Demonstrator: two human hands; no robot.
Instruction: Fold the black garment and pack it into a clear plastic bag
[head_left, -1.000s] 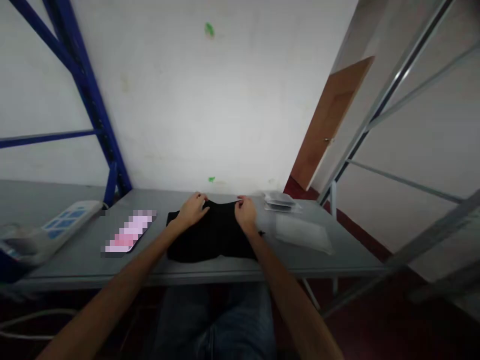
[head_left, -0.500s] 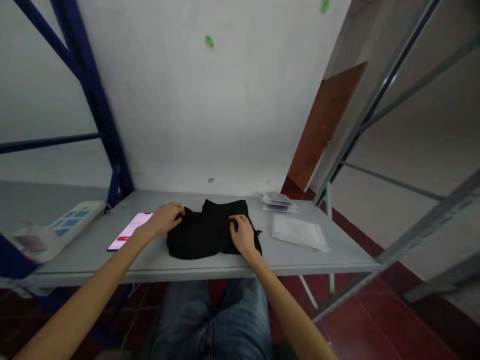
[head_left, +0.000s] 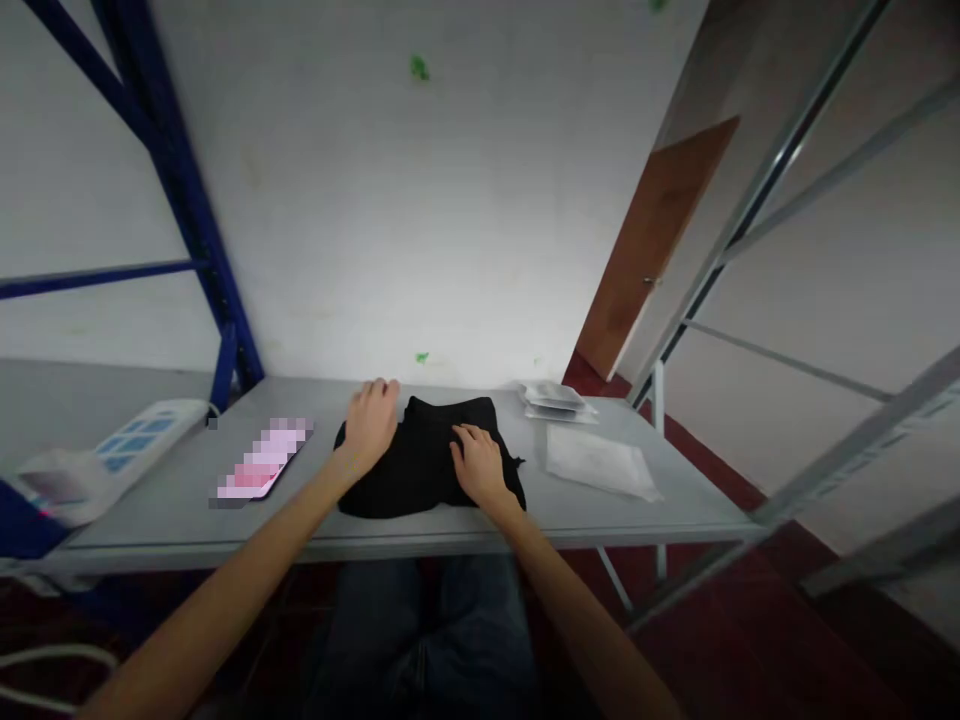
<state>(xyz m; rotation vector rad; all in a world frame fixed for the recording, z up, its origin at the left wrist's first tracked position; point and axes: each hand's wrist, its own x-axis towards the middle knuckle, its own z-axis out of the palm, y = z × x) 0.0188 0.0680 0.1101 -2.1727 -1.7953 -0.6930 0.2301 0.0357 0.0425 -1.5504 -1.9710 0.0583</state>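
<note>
A black cloth (head_left: 424,465) lies spread on the grey table (head_left: 600,520), in front of me. My left hand (head_left: 372,422) is over the cloth's upper left part, its fingers bent and close together; whether they pinch any fabric is hidden. On the right half of the cloth rests my right hand (head_left: 478,462), palm down, fingers slightly curled and apart, holding nothing.
Left of the cloth lies a phone (head_left: 266,462) with a lit screen. Farther left is a white power strip (head_left: 142,440). A flat white packet (head_left: 600,462) and a small stack of packets (head_left: 556,400) lie to the right. Blue and grey metal frames flank the table.
My left hand has moved right and a little up, from the cloth's left edge to over its upper left part. My right hand has shifted slightly left.
</note>
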